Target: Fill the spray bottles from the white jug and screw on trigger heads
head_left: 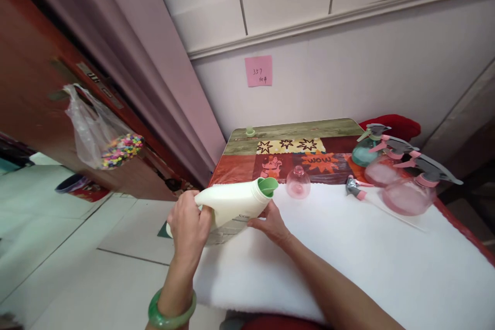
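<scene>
A large white jug (232, 198) with a green pouring spout is tilted over the near left of the table, its mouth pointing right. My left hand (189, 221) is closed around its handle. My right hand (273, 224) supports the jug's underside near the neck, thumb showing and the other fingers partly hidden. Just right of the spout stands a small pink see-through bottle (298, 183), upright with its top off. A grey and pink spray head (356, 188) lies farther right, its thin tube stretched across the white cloth.
White fluffy cloth (348, 268) covers the table's near part. Two pink spray bottles (410, 196) and a green one (365, 152) stand at the right. A pale green cap (250, 132) sits at the back left. A bag of colourful beads (121, 150) hangs from the door.
</scene>
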Motion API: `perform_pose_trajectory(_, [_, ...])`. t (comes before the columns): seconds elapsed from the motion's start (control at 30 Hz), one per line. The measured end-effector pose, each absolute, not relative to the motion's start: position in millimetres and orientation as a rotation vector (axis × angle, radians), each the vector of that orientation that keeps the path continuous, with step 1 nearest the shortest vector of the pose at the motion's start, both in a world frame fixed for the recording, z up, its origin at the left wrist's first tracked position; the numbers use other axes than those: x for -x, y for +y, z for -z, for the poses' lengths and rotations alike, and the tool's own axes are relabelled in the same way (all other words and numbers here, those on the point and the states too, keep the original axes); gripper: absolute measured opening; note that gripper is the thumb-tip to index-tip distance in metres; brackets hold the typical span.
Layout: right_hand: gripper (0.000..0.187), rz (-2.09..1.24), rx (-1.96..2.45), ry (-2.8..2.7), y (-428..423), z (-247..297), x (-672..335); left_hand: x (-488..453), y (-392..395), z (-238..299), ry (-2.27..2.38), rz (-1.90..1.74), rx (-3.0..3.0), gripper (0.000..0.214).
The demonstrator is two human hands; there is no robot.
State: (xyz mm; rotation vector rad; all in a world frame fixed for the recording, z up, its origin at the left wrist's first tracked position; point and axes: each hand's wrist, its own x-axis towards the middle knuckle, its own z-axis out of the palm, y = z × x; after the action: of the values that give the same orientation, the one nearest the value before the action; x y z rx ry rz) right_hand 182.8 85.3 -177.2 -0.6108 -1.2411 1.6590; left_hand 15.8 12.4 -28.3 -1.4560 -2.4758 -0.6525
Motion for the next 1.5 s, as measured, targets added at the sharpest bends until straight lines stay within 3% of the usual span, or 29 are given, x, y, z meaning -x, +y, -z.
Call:
perform_pose_trajectory(0.13, [0.071, -1.694, 0.537, -1.240, 89.2, 173.4, -186.2, -18.6, 10.7, 25.9, -2.424, 0.644, 1.600, 0.042])
perform_pose_trajectory(0.3, [0.055, -1.721, 0.461, -1.257, 92.7, 165.2, -193.0, 6.0, -9.6, 20.0, -2.283, 0.849, 1.728, 0.073])
perform_pose_trajectory(0.4, [0.054, -1.754, 0.433, -1.231, 95.1, 163.7, -194.4, 35.5, -26.2, 34.2, -2.511, 1.285, 1.439, 0.108])
perform_pose_trajectory(0.47, [0.054, -1.769, 0.424, -1.217, 96.5, 163.5, -193.7, 47.0, -34.1, 56.2, -2.705, 1.669, 1.290, 0.118])
perform_pose_trajectory(0.57, [0.054, -1.790, 0.408, -1.198, 98.4, 163.7, -192.0, 40.5, -38.0, 97.4, -2.880, 1.949, 1.186, 0.126])
perform_pose_trajectory(0.8, [0.063, -1.795, 0.370, -1.075, 103.9, 164.9, -191.4, 8.8, -26.9, 128.0, -2.714, 2.595, 0.901, 0.092])
perform_pose_trajectory(0.97, [0.067, -1.803, 0.347, -1.024, 108.3, 169.6, -188.1, 20.7, -16.5, 118.0, -2.736, 2.545, 0.939, 0.085])
perform_pose_trajectory(1.17, [0.051, -1.600, 0.361, -1.037, 113.7, 177.8, -187.1, 12.6, -1.5, 107.0, -2.554, 2.700, 0.963, 0.083])
perform_pose_trajectory(1.5, [0.042, -1.552, 0.476, -0.980, 125.9, 173.1, -199.7, -8.0, 19.0, 76.6, -2.443, 2.651, 1.118, 0.080])
